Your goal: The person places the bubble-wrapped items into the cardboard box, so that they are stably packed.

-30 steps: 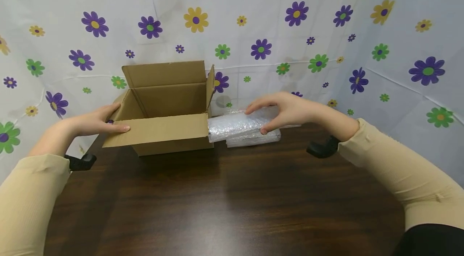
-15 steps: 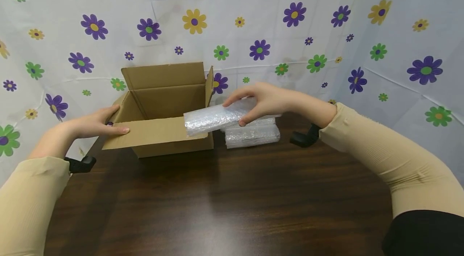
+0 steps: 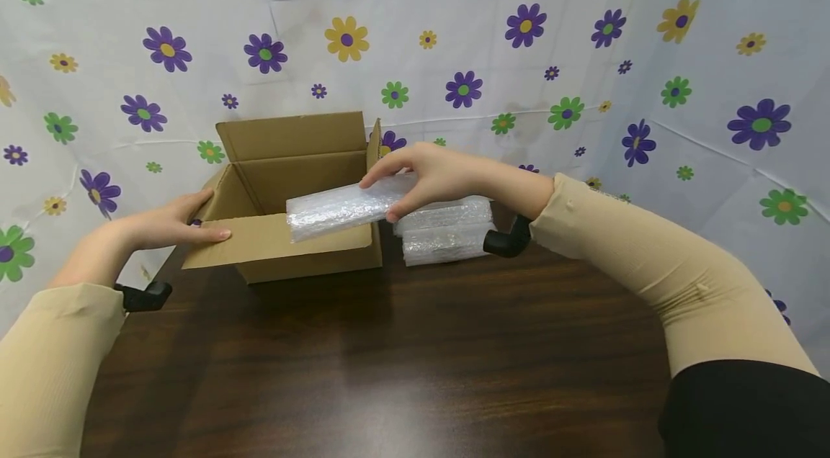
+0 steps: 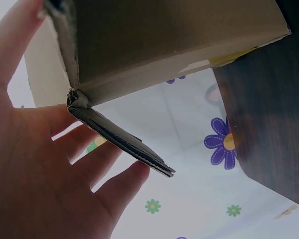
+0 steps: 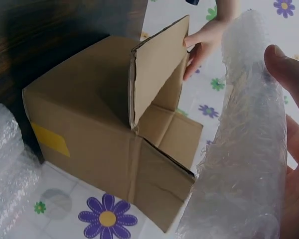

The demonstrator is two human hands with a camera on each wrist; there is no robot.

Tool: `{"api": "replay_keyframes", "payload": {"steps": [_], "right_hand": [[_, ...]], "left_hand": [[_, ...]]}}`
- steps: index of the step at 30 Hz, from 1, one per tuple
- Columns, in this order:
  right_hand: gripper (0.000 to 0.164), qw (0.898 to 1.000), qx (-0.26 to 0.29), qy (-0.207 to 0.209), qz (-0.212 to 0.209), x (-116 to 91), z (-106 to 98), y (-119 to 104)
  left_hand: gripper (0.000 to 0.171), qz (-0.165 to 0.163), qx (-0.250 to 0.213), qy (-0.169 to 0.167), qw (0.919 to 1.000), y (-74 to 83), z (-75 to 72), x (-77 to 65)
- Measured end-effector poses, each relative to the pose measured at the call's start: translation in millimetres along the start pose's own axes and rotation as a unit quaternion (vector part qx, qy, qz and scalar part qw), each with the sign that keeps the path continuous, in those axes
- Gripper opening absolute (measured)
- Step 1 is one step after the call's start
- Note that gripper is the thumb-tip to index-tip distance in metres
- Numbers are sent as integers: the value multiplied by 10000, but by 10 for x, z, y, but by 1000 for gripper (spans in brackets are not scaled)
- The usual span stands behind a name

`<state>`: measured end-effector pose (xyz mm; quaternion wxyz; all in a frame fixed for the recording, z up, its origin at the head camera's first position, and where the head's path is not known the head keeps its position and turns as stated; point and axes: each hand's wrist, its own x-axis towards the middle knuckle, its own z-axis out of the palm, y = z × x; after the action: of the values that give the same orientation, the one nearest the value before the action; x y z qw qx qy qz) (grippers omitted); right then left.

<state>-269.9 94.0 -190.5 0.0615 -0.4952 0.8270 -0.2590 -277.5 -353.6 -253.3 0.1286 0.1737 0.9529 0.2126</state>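
Observation:
An open cardboard box (image 3: pixel 311 265) stands on the table, its flaps spread outward. My left hand (image 3: pixel 158 222) grips its left corner: the thumb lies on the front flap (image 3: pixel 253 240), and the fingers (image 4: pixel 120 184) are behind the left side flap (image 4: pixel 124 139). My right hand (image 3: pixel 437 173) holds a bubble-wrapped bundle (image 3: pixel 337 209) from above, thumb on the near side. That bundle is slightly tilted above the front flap and the box's opening; its contents are unclear. In the right wrist view the bundle (image 5: pixel 244 149) is beside the box, the right thumb (image 5: pixel 289 69) against it.
Two more bubble-wrapped bundles (image 3: pixel 449 243) lie on the dark wooden table (image 3: pixel 389 343) right of the box. A white curtain (image 3: pixel 272 4) with printed flowers hangs behind and along the sides. Yellow tape (image 5: pixel 51 139) marks the box's side.
My right hand has lifted the bubble-wrapped bundle off the others and carried it left, over the box's front flap. My left hand has stayed at the box's corner.

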Motion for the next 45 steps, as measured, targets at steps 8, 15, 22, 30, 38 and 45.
{"api": "replay_keyframes", "payload": {"steps": [8,15,22,30,38,45], "right_hand": [[48,10000,50,60,-43,239,68,-4],[48,9996,239,133,-64,505,92,-59],[51,9996,279,17,-59,823,78,-80],[53,9998,145,-56,91,1208,32,-67],[55,9988,236,-75,429,1553,4,-26],[52,9956,609,-45,714,1736,2,40]], "left_hand": [[99,74,-59,38,9999,-1,-4,20],[97,102,5,64,9999,-14,4,22],[100,65,-67,74,9999,-22,3,26],[89,464,-240,128,9986,-32,11,24],[95,209,-101,90,9997,-39,-8,12],[97,176,-101,79,9998,-18,-3,-11]]}}
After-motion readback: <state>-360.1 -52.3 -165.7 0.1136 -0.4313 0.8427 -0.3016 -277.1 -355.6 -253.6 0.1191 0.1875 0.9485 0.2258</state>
